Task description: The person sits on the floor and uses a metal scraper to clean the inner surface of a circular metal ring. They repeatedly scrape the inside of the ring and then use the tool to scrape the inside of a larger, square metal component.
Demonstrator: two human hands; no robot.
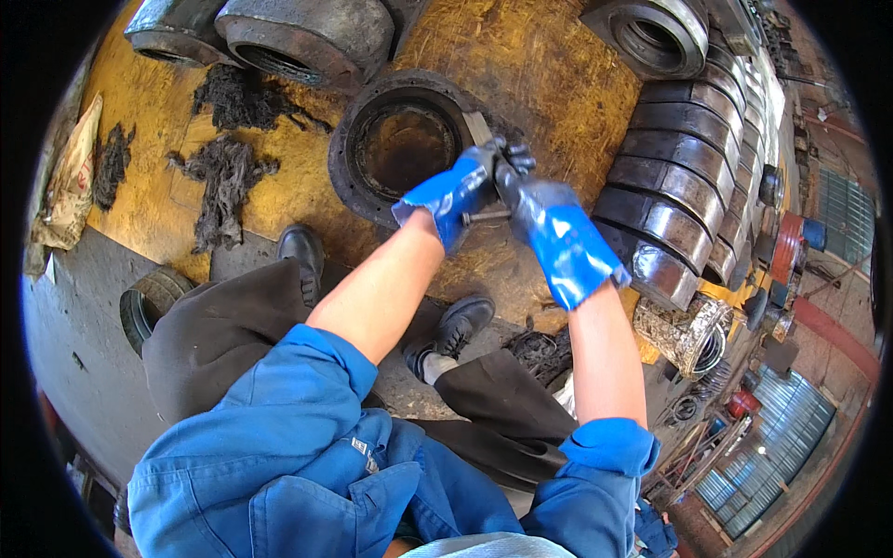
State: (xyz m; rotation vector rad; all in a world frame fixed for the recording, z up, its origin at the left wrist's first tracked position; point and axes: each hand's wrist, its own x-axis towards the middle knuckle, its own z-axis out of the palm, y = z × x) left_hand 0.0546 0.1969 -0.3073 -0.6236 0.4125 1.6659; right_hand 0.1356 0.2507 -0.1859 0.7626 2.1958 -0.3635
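My left hand [470, 181], in a blue rubber glove with darkened fingers, is closed beside the ring's right edge. Against it, my right hand [535, 200] is closed too, in a matching glove. A flat, greyish bar [477, 128] sticks out from the far side of the joined hands, over the rim of a dark flanged ring [349, 153]. Below the gloves a thin rod [489, 216] shows between the wrists; whether it belongs to the bar I cannot tell. The fingers largely hide the grip. The ring lies flat, with bolt holes round its flange and a brownish middle.
Clumps of dark, greasy rag [226, 181] lie left of the ring on the yellow, stained surface [521, 56]. Large metal cylinders [307, 37] stand at the far left. Stacked shiny rings [674, 153] line the right. My boots [462, 324] are at the surface's near edge.
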